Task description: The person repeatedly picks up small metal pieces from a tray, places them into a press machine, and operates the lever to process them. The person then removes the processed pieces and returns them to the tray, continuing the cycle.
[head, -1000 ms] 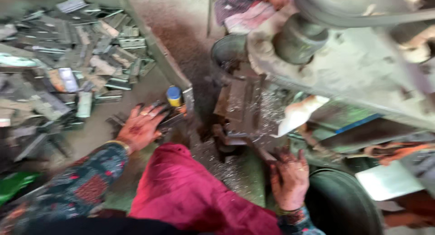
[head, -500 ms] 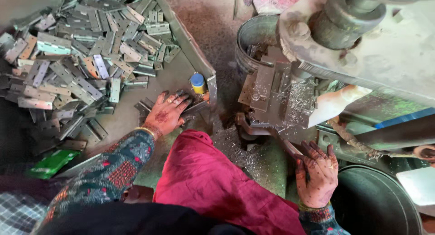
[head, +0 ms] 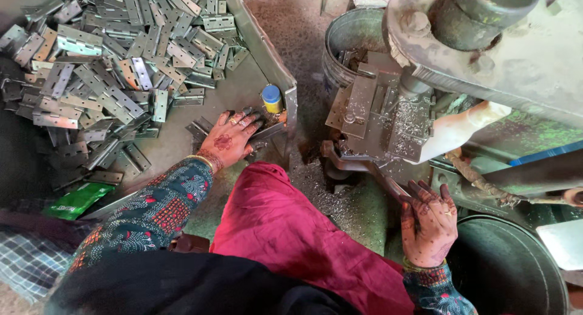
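Here, in the head view, the left hand [head: 234,138] is laid flat, fingers spread, on small metal hinges [head: 197,130] in the corner of the tray [head: 267,51], beside a blue-capped bottle [head: 271,99]. The right hand [head: 428,221] is closed around the press lever [head: 379,178]. The hinges are judged stiff, light and sharp-edged, probably slippery; they are best pinched by the flat leaves.

The left hand [head: 234,136] lay flat in the metal tray [head: 267,51] beside scattered hinges [head: 115,60], while the right hand [head: 428,221] gripped the machine's lever [head: 379,175]
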